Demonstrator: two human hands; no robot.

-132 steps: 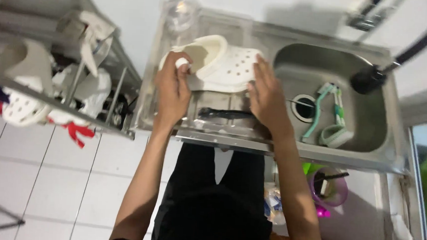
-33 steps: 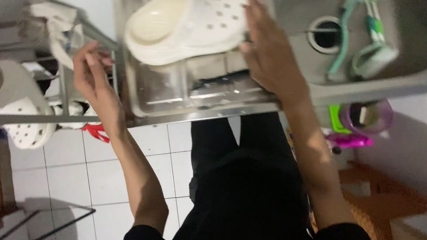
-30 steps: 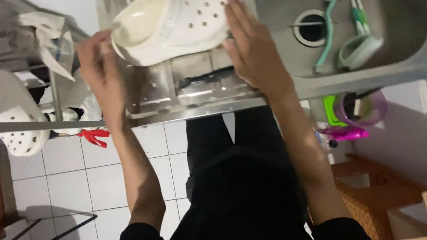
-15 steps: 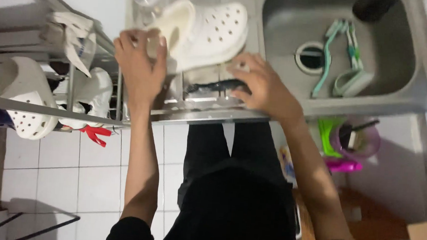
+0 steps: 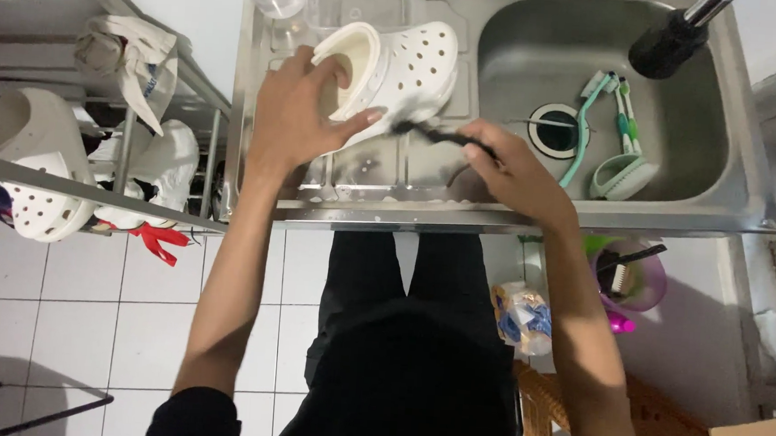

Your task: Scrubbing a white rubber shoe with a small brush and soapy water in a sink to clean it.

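Left hand (image 5: 293,118) gripped white perforated clog (image 5: 397,66) at heel opening, fingers curled, over steel drainboard (image 5: 355,167). Right hand (image 5: 508,167) pinched black brush (image 5: 434,133), bristles against clog's side, beside sink basin (image 5: 595,60).

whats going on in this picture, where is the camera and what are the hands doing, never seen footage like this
There is no machine here. A person wears a camera on the head, and it looks straight down, so you see their own arms, dark clothing and the white tiled floor below.

The surface is a stainless steel sink unit. The left hand grips a white perforated rubber clog over the ribbed draining board. The right hand holds a thin dark brush whose tip touches the clog's side.

In the basin, beside the drain, lie a pale green scrubbing brush and a few toothbrushes. A black tap head hangs above them.

To the left, a metal rack holds another white clog and some cloths.
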